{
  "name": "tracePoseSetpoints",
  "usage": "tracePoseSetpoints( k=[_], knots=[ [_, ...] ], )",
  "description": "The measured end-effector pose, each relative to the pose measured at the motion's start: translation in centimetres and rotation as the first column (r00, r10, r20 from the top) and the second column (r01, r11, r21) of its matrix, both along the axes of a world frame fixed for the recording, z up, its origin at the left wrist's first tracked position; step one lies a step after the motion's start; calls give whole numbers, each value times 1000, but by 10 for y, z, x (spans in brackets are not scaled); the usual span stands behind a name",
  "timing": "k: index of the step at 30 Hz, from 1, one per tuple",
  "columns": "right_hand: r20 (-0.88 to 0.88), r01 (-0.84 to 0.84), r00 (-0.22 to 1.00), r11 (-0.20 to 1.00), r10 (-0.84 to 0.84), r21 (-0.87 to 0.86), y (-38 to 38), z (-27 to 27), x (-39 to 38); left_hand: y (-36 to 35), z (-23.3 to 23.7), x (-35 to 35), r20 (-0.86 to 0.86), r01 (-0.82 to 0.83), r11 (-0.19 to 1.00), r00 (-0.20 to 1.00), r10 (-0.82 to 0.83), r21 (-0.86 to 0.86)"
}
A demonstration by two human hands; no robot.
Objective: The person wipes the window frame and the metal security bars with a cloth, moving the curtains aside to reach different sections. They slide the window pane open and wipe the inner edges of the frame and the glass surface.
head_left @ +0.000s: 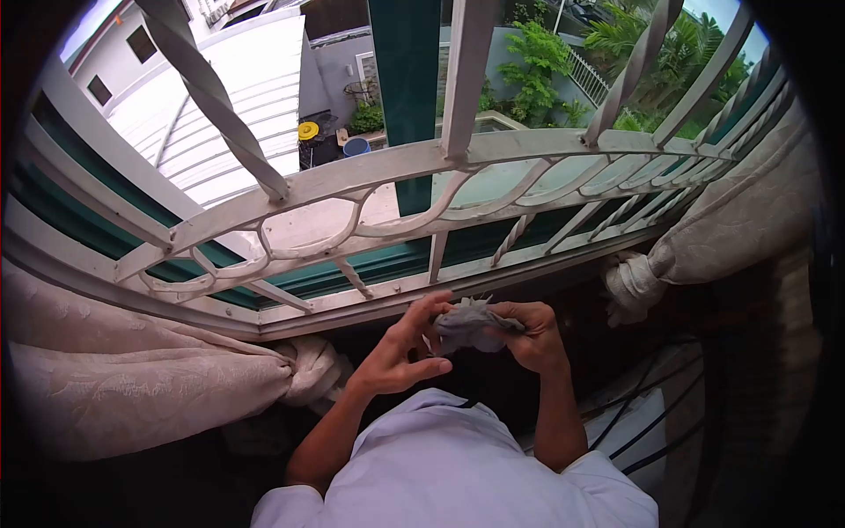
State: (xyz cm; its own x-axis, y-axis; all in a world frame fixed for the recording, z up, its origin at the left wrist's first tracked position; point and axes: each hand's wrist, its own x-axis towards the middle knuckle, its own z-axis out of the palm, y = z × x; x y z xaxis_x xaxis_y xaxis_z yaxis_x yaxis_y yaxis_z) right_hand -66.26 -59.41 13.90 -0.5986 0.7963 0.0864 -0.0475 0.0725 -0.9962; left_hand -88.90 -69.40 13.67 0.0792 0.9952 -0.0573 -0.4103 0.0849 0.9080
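A crumpled grey cloth (pixel 475 326) is bunched up in front of my chest, just inside the window grille. My right hand (pixel 533 334) pinches its right side between thumb and fingers. At the cloth's left edge is my left hand (pixel 410 348), its thumb and fingers spread apart, fingertips close to the fabric. Beyond both hands runs the white metal window grille (pixel 304 189), with twisted bars and a band of curved loops along its lower part.
A knotted cream curtain (pixel 176 387) hangs at left, another knotted curtain (pixel 739 211) at right. Dark cables (pixel 647 414) cross a pale surface at lower right. Outside the green window frame (pixel 412 79) are a white roof (pixel 238 106) and plants (pixel 537 70).
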Motion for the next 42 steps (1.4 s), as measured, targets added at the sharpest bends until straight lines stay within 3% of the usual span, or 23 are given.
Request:
tracePoseSetpoints(
  k=[1, 2, 3, 5, 6, 7, 9, 11, 12, 13, 14, 16, 18, 19, 20, 21, 22, 24, 26, 31, 36, 39, 42],
  knots=[
    [46, -27, 999, 996, 23, 79, -6, -1, -8, 2, -12, 1, -407, 46, 974, 912, 50, 223],
    [90, -55, 995, 986, 41, 159, -11, -1, -13, 4, -20, 3, -721, 183, 899, 667, 185, 399],
    [85, -48, 996, 986, 34, 163, -15, -4, -17, 4, -20, 7, -694, 119, 887, 672, 260, 447],
    [108, 211, 966, 957, -236, 199, -18, -13, -22, 0, -20, 2, -677, 79, 896, 684, 270, 437],
    [103, 218, 965, 955, -242, 202, -18, -19, -24, -3, -20, 0, -657, 32, 909, 702, 276, 416],
    [78, 288, 951, 948, -300, 133, -17, -26, -25, -7, -12, -4, -756, 46, 926, 593, 277, 375],
    [57, 356, 931, 933, -359, 60, -17, -28, -30, -7, -21, -7, -690, -26, 898, 630, 356, 440],
    [263, 322, 839, 824, -477, 466, -24, -27, -48, -13, -26, -11, -587, -151, 887, 700, 407, 436],
    [260, 333, 835, 822, -485, 463, -27, -28, -58, -17, -25, -12, -590, -141, 890, 701, 399, 434],
    [262, 336, 852, 858, -452, 388, -30, -30, -69, -20, -22, -12, -298, -305, 913, 875, 381, 271],
    [261, 335, 870, 889, -419, 312, -33, -31, -77, -22, -18, -11, 38, -393, 918, 919, 392, 50],
    [234, 340, 891, 915, -388, 219, -32, -31, -83, -13, -9, -2, 120, -444, 893, 893, 434, 76],
    [203, 360, 893, 908, -402, 215, -26, -34, -85, -4, -6, 9, 83, -621, 759, 782, 618, 196],
    [200, 347, 896, 906, -396, 241, -22, -39, -81, -1, -22, 8, -64, -620, 735, 751, 658, 275],
    [197, 337, 901, 909, -388, 247, -18, -44, -77, 12, -39, 5, -61, -628, 726, 743, 666, 280],
    [203, 331, 902, 913, -381, 238, -14, -48, -71, 31, -51, 2, -371, -545, 623, 507, 778, 561],
    [209, 326, 904, 917, -374, 232, -10, -50, -68, 50, -62, -3, -536, -330, 549, 139, 833, 768],
    [215, 309, 908, 921, -360, 238, -4, -46, -59, 81, -71, -12, -520, -299, 549, 178, 836, 780],
    [238, 277, 912, 929, -335, 244, 3, -54, -49, 107, -65, -19, -567, -59, 564, -65, 821, 823],
    [275, 243, 914, 944, -300, 223, 26, -64, -22, 132, -57, -39, -317, 118, 336, -151, 936, 934],
    [320, 227, 904, 953, -283, 201, 52, -80, 6, 131, -108, -39, -511, 107, 531, -171, 843, 841],
    [331, 196, 907, 956, -261, 219, 68, -79, 18, 130, -96, -21, -789, -182, 776, -274, 549, 604],
    [317, 148, 923, 963, -217, 227, 82, -80, 23, 128, -95, -16, -756, -264, 711, -153, 636, 652]
  ],
)
